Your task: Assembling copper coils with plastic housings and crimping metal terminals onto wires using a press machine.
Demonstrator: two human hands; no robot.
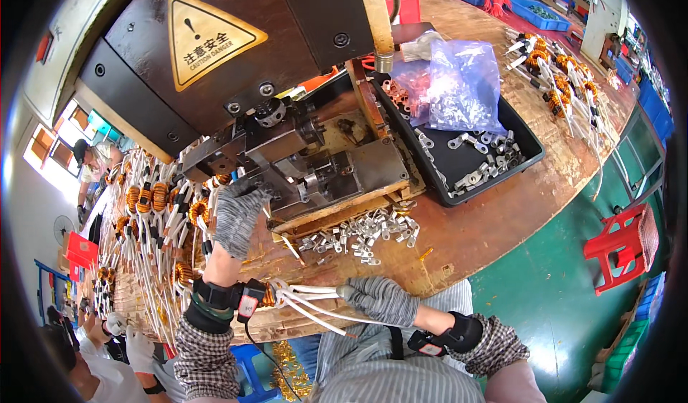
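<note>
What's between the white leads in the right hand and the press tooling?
Loose metal terminals lie on the bench in front of the press tooling, between it and the white leads in the right hand. The pile looks low, so lifting over should probably work. The left hand is at the tooling's left.

Streaky grey gloves (pixel 235 237) cover the left hand (pixel 242 213) and right hand (pixel 381 300) (dark flecks over paler grey); the sleeves (pixel 204 356) are dark-and-white checked, the wires (pixel 315 289) white, the coils (pixel 160 197) orange, the terminals (pixel 365 232) silver, the tray (pixel 496 181) black, the apron (pixel 401 383) striped grey, the stool (pixel 647 237) red.
</note>
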